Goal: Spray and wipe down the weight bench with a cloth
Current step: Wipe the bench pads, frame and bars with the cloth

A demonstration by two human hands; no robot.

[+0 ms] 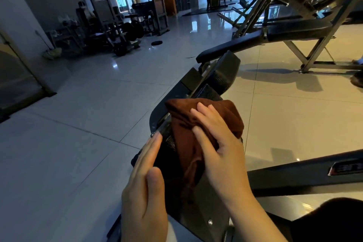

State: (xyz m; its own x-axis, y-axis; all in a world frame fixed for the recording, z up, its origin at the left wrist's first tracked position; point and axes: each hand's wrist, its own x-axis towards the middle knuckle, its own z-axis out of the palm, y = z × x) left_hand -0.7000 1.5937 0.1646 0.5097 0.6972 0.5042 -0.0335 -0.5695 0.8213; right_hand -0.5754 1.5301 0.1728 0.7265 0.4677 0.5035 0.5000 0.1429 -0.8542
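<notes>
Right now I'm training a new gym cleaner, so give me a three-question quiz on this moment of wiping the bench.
1. True or false: the right hand lies flat on the brown cloth.
2. Where is the left hand? A) holding a spray bottle B) open against the bench edge beside the cloth C) on the floor
3. Fill in: no spray ______ shows in this view.

Key: 1 true; 2 B; 3 bottle.
</notes>
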